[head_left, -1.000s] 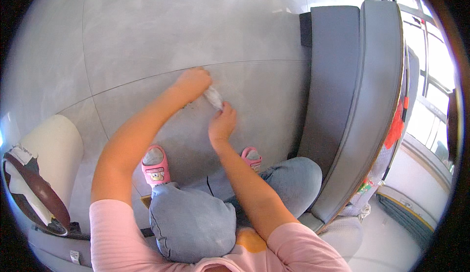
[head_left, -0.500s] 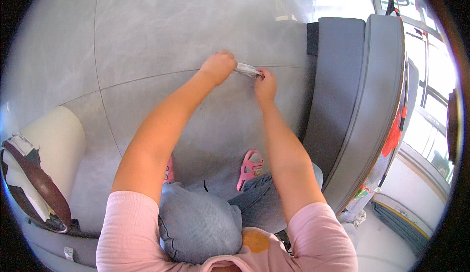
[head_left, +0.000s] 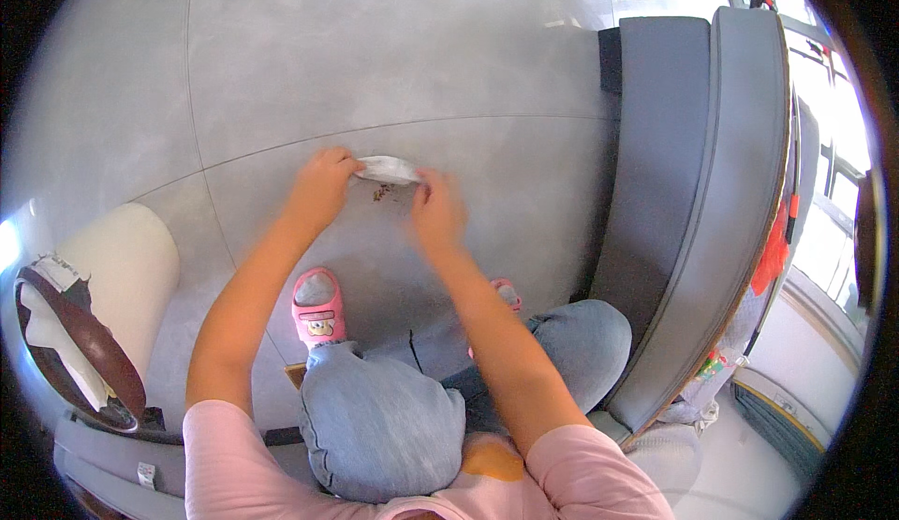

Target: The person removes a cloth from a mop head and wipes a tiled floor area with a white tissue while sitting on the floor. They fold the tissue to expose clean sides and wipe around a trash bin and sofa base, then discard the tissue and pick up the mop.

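I am leaning forward from a seat, looking down at a grey tiled floor (head_left: 393,61). My left hand (head_left: 320,186) is pinching one end of a white tissue (head_left: 387,169), fingers closed on it. My right hand (head_left: 435,209) is touching the other end; its grip I cannot tell. Brown crumbs (head_left: 381,192) are lying just under the tissue. I judge I am gathering them; scooping comes next, keeping the tissue cupped.

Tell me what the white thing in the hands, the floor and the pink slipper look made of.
White wipe: looks like soft paper tissue or thin cloth; it is crumpled and limp between left hand and right hand.
Floor: large matt grey tiles, likely stone or ceramic, with thin joint lines.
Pink slipper: smooth moulded rubber or foam, probably.
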`<action>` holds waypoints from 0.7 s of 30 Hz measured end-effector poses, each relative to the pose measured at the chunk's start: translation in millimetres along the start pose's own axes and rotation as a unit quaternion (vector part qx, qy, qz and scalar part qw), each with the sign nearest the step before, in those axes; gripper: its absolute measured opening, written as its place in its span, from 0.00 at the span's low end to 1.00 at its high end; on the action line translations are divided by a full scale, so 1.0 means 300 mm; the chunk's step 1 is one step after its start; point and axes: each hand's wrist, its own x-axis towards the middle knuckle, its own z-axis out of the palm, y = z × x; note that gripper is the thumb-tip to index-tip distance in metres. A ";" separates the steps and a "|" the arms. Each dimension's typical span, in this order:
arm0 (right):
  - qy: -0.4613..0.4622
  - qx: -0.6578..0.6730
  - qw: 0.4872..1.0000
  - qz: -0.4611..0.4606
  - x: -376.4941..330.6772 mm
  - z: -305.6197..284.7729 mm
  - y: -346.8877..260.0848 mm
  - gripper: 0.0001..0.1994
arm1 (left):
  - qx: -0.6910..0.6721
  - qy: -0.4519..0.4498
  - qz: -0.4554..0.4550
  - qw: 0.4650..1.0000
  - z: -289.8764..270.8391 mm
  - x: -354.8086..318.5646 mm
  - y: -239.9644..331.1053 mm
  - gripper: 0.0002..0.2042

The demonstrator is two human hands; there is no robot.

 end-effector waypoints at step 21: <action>-0.066 -0.028 0.944 -0.322 0.268 0.069 -0.062 0.08 | 0.000 0.075 -0.161 0.984 0.036 -0.105 0.061 0.18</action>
